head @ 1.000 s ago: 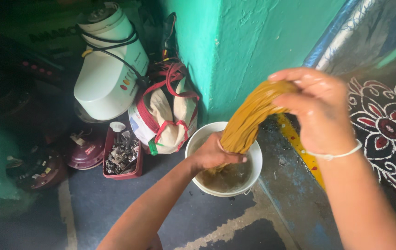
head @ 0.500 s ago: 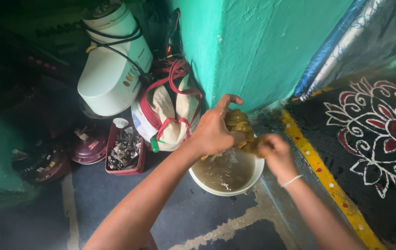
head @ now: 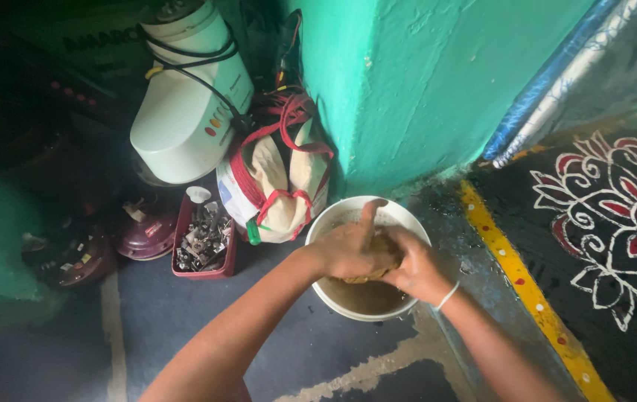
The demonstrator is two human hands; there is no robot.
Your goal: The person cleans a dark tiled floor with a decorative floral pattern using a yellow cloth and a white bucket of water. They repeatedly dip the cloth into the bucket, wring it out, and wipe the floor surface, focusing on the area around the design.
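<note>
A white bucket [head: 339, 211] of murky brown water [head: 363, 296] stands on the dark floor at the foot of a green wall corner. Over its mouth, my left hand [head: 349, 249] and my right hand [head: 421, 269] press together around a bunched wet mustard-yellow cloth [head: 378, 251]. Only a small part of the cloth shows between the fingers. A thin white band sits on my right wrist.
A white appliance [head: 188, 104] wrapped in a black cord leans at the back left. Beside the bucket sit a cloth bag with red handles [head: 277, 179], a red tray of metal bits [head: 203, 240] and dark round lids [head: 143, 234]. A yellow-edged step with painted floral pattern [head: 616, 216] lies right.
The cloth was stretched high in my right hand with my left hand sliding down it. Both hands then came down and gathered it into a ball over the bucket.
</note>
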